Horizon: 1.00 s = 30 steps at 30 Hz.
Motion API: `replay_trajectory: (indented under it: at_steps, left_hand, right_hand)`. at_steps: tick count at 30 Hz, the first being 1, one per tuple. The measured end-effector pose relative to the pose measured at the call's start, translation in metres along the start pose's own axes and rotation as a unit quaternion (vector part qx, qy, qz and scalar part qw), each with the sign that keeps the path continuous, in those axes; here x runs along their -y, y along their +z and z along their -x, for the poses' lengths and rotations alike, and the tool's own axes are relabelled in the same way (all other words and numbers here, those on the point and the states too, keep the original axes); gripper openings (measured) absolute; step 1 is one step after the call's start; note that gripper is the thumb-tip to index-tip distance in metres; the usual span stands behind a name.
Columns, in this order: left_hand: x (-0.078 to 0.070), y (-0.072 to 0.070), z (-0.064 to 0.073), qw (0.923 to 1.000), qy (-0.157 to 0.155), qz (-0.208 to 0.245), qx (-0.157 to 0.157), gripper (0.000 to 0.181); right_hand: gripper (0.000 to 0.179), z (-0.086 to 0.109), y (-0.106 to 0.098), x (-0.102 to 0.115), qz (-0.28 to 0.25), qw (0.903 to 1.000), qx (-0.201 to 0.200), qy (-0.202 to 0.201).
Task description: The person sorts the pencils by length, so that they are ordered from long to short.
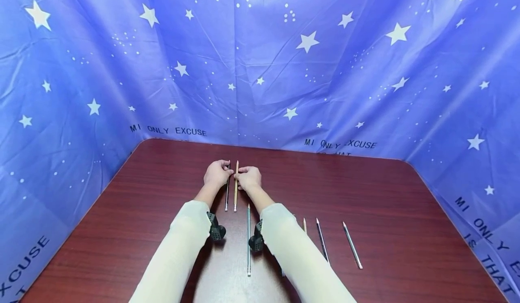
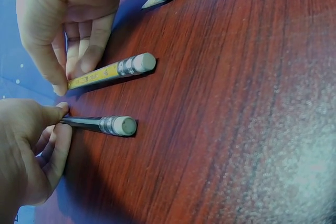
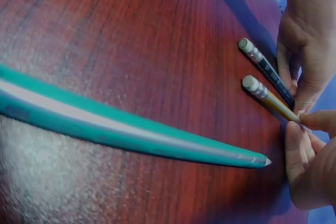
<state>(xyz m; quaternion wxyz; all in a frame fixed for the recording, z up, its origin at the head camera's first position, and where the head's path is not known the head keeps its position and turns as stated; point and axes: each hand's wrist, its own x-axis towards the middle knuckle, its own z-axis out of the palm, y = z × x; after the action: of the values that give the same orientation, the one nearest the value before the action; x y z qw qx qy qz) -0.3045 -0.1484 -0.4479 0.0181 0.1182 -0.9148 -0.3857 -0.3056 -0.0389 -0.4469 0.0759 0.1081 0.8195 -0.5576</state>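
In the head view, a yellow pencil [image 1: 236,190] and a black pencil [image 1: 227,194] lie side by side, slightly apart, just below the centre of the frame, white erasers pointing down the picture. The left hand [image 1: 217,174] pinches the black pencil between thumb and fingers, nearly closed; the right hand [image 1: 248,177] pinches the yellow one the same way. Both grips are toward the pencils' upper ends. Below them, at bottom centre, a green pencil [image 1: 249,244] lies with its tip upward. At lower right are a dark pencil [image 1: 322,237], partly behind a pale sleeve [image 1: 302,249], and a grey-green pencil [image 1: 351,244]. The surface [image 1: 134,221] is reddish-brown wood grain. A blue cloth [image 1: 264,36] with white stars fills the upper frame.
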Motion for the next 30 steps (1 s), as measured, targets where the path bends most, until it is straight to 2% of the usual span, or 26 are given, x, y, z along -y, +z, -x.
replay_trajectory:
  at_steps: [14,21,26,30]
  left_hand:
    - [-0.002,-0.001,0.002,1.0,0.002,0.004,0.001,0.038]
    - [-0.001,-0.003,0.001,1.0,0.002,-0.003,0.003,0.038]
    - [-0.004,-0.002,0.002,0.9997,0.0,-0.022,0.013,0.038]
    - [-0.003,-0.003,0.001,0.9997,0.001,-0.017,0.02,0.038]
  right_hand:
    - [0.014,0.006,-0.002,-0.001,0.091,0.995,-0.026,-0.029]
    - [0.013,0.004,0.001,0.0,0.081,0.9962,-0.022,-0.021]
    - [0.014,0.002,-0.007,0.0,0.059,0.998,-0.017,-0.016]
    - [0.016,0.001,-0.016,0.003,0.058,0.998,-0.017,-0.021]
